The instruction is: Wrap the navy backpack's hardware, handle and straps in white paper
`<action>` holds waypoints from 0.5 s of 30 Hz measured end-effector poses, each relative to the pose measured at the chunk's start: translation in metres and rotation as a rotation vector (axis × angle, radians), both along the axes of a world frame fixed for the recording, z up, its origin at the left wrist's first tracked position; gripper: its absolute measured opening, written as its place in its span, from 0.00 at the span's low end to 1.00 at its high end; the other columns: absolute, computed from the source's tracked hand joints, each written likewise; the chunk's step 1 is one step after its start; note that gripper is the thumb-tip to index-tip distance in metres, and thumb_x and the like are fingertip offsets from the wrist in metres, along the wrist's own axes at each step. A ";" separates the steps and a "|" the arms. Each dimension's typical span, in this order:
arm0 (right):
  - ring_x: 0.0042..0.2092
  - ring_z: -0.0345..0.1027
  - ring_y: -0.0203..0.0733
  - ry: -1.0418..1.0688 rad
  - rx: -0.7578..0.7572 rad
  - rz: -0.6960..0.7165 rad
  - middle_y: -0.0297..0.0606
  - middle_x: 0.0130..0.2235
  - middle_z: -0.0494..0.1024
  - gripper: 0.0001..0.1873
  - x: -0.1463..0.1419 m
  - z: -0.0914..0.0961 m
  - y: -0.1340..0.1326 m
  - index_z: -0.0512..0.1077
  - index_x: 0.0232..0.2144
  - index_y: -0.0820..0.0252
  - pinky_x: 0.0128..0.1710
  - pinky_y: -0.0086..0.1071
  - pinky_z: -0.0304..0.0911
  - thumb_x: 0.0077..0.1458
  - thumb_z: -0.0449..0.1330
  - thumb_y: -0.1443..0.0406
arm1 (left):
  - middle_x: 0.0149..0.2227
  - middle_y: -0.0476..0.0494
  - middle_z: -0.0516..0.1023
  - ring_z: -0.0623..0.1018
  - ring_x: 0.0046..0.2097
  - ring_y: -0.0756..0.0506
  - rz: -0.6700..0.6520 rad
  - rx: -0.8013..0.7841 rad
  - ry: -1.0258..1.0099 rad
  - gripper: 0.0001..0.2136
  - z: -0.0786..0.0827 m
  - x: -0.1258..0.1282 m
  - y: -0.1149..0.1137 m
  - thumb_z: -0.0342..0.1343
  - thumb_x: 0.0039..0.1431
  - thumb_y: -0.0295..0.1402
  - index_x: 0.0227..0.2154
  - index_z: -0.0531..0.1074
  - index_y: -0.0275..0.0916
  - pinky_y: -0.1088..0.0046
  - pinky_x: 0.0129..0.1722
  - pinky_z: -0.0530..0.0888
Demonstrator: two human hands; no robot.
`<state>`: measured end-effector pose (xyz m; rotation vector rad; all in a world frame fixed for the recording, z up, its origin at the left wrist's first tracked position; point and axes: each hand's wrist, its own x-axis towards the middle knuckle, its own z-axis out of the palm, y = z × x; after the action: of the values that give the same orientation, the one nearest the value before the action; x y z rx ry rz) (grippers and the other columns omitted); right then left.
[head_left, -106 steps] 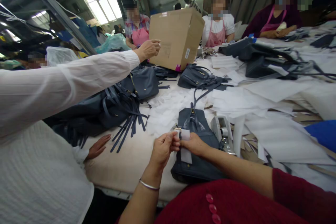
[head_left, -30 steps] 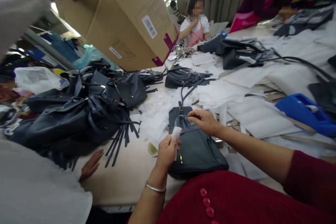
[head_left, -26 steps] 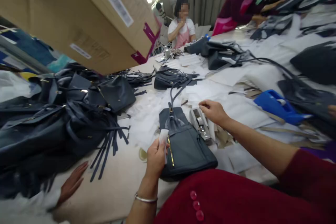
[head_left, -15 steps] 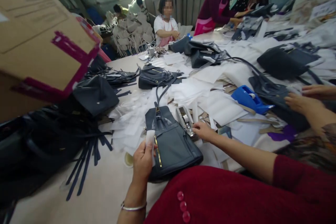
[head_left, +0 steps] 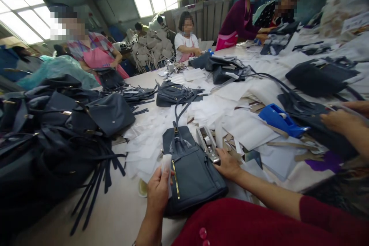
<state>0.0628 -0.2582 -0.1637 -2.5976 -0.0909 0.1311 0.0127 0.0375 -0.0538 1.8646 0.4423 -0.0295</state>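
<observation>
A dark blue leather-look backpack lies flat on the table in front of me, gold zip showing and its strap loop stretching away. My left hand is closed around a white strip of wrapping at the bag's left edge, beside the zip. Along the bag's upper right side sits a metal tape dispenser with a roll in it. My right hand is at the dispenser's near end, fingers bent together; what they pinch is too small to make out.
Dark bags are heaped at left, their straps hanging onto the table. White wrapping sheets and a blue tape dispenser lie at right. A co-worker's hands handle another bag there. Other people stand or sit across the table.
The view has shifted; the cardboard box at upper left is gone from view, revealing the bag heap and another person. My right hand sits slightly lower at the dispenser's near end.
</observation>
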 end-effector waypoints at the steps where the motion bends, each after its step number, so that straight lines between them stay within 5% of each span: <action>1: 0.51 0.69 0.54 -0.008 -0.008 0.001 0.52 0.51 0.72 0.31 0.004 -0.001 0.001 0.65 0.55 0.66 0.52 0.41 0.64 0.51 0.61 0.58 | 0.21 0.49 0.70 0.68 0.21 0.51 -0.005 0.007 0.000 0.24 0.001 0.000 0.000 0.53 0.57 0.56 0.33 0.76 0.36 0.78 0.20 0.63; 9: 0.47 0.71 0.49 0.087 0.163 0.034 0.47 0.46 0.77 0.26 0.084 0.025 -0.010 0.72 0.48 0.65 0.48 0.35 0.63 0.44 0.65 0.65 | 0.20 0.51 0.68 0.65 0.20 0.52 0.013 -0.074 -0.005 0.25 0.008 -0.003 -0.002 0.55 0.54 0.58 0.31 0.74 0.36 0.79 0.19 0.61; 15: 0.33 0.71 0.42 0.228 0.274 -0.091 0.37 0.26 0.77 0.10 0.115 0.026 -0.001 0.76 0.27 0.65 0.33 0.29 0.62 0.43 0.66 0.62 | 0.20 0.49 0.70 0.67 0.20 0.51 0.004 -0.041 -0.023 0.27 0.005 -0.005 -0.001 0.54 0.54 0.59 0.32 0.75 0.36 0.78 0.19 0.62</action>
<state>0.1775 -0.2596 -0.1380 -2.2918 0.0861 0.3549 0.0079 0.0368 -0.0489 1.8224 0.4264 -0.0138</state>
